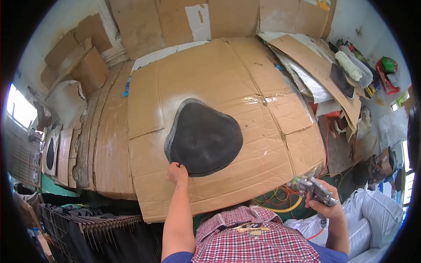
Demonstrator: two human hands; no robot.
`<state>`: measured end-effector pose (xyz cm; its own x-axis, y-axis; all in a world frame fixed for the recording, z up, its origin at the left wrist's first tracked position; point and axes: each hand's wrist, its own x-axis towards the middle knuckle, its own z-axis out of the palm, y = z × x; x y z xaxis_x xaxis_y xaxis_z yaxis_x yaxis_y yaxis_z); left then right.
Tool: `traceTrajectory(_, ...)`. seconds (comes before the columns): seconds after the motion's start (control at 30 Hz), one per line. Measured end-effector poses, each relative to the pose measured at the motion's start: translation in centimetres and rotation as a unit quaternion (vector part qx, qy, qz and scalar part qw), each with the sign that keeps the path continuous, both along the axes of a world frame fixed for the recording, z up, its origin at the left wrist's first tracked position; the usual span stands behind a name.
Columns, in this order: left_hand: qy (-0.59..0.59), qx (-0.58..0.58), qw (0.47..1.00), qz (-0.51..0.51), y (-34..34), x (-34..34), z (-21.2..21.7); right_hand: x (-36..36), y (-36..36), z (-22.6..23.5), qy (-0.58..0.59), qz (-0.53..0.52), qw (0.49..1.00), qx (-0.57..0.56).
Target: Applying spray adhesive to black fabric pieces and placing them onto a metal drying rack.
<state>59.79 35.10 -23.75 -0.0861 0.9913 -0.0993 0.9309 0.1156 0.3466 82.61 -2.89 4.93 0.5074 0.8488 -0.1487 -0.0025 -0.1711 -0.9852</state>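
A black rounded-triangular pad [205, 139] with a greyish rim lies on the cardboard-covered table [237, 188]. My left hand [177, 172] is closed at the pad's lower left edge, its fingers pinching that edge. Off the table's near right corner, my right hand [326, 201] is wrapped round a metal spray gun [313, 189]. The gun's nozzle end points left, toward the table, and a hose hangs from its handle. The fingers of my right hand are partly hidden behind the gun.
Orange and yellow hoses [280, 199] coil below the table's near edge. White sacks [368, 215] stand at the lower right. Loose cardboard sheets [315, 72] lean at the right. A rack [101, 219] with dark pieces stands at the lower left. Cardboard [232, 17] covers the back wall.
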Motion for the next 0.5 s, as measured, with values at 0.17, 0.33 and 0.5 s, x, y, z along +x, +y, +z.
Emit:
traceTrajectory(0.17,-0.221,0.005,0.973,0.071,0.5,-0.3,-0.3,-0.5,0.6,-0.6,0.036,0.079,0.996,0.007)
traceTrajectory(0.33,-0.451,-0.06,0.863,0.219,0.9,-0.3,-2.5,-0.1,2.5,-0.4,-0.021,-0.046,0.998,0.042)
traceTrajectory(0.5,-0.562,-0.094,0.765,0.3,0.6,-0.7,-1.4,0.1,-0.6,-0.5,0.003,0.047,0.999,-0.004)
